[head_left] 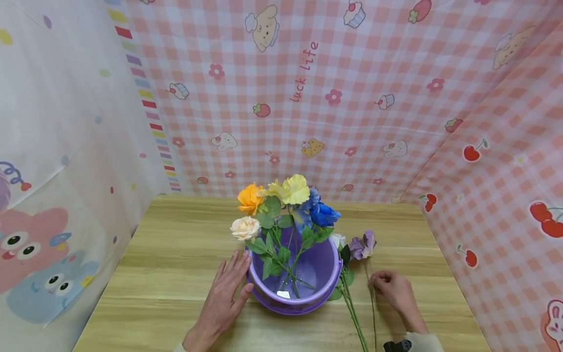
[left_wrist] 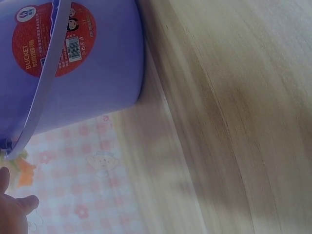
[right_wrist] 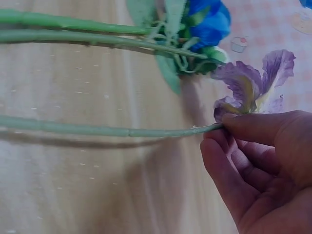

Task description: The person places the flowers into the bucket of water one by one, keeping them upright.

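A purple bucket (head_left: 323, 261) holds several artificial flowers: an orange one (head_left: 250, 198), a cream rose (head_left: 245, 228), a yellow one (head_left: 295, 189) and blue ones (head_left: 324, 215). My left hand (head_left: 225, 288) lies against the bucket's left side, fingers extended along the rim. To the right of the bucket, my right hand (head_left: 393, 289) pinches the thin stem (right_wrist: 161, 132) of a purple flower (right_wrist: 243, 85) between thumb and index finger, just below its petals. Green stems (head_left: 352, 310) lie on the table between that hand and the bucket.
A blue flower (right_wrist: 209, 24) is among the loose stems in the right wrist view. A white bloom (head_left: 337, 239) shows at the bucket's right edge. The wooden table (head_left: 176, 244) is bordered by patterned cloth (head_left: 281, 132) at the back and sides.
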### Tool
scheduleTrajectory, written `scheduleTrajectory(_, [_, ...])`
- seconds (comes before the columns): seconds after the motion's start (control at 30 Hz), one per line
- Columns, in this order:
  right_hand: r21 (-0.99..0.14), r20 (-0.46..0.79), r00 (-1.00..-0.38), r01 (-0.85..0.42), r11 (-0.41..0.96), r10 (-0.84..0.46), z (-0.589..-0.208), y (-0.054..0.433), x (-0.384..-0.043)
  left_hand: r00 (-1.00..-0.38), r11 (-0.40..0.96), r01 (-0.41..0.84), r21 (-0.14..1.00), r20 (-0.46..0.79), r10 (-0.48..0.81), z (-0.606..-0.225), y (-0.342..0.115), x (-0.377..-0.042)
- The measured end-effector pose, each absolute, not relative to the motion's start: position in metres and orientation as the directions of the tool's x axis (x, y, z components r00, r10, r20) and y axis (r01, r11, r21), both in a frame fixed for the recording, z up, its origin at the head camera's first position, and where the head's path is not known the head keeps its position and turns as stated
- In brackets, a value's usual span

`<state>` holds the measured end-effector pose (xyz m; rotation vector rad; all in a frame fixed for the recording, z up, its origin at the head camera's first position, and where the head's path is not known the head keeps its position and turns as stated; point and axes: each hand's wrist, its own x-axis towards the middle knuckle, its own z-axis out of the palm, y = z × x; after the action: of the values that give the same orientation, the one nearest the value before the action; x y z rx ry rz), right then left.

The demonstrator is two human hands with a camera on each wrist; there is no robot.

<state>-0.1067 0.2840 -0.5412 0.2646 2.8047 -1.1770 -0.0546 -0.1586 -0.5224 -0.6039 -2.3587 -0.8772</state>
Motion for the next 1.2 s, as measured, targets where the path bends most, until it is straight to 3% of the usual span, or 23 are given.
scheduleTrajectory(0.23, [-0.749, -0.154, -0.973, 0.228, 0.622, 0.171, -0.525, 0.289, -0.107, -0.757, 0.687, 0.565, 0.457, 0.617, 0.213, -0.521, -0.158, -0.054])
scheduleTrajectory(0.67, [-0.86, -0.015, -0.962, 0.152, 0.486, 0.274, -0.49, 0.287, -0.106, -0.756, 0.686, 0.568, 0.455, 0.619, 0.215, -0.522, -0.159, -0.055])
scheduleTrajectory(0.97, [-0.917, -0.025, -0.942, 0.155, 0.368, 0.336, -0.47, 0.281, -0.106, -0.751, 0.682, 0.573, 0.454, 0.625, 0.214, -0.522, -0.159, -0.053])
scheduleTrajectory(1.2, [-0.965, 0.062, -0.915, 0.048, 0.26, 0.398, -0.455, 0.266, -0.107, -0.757, 0.678, 0.569, 0.465, 0.618, 0.212, -0.522, -0.159, -0.052])
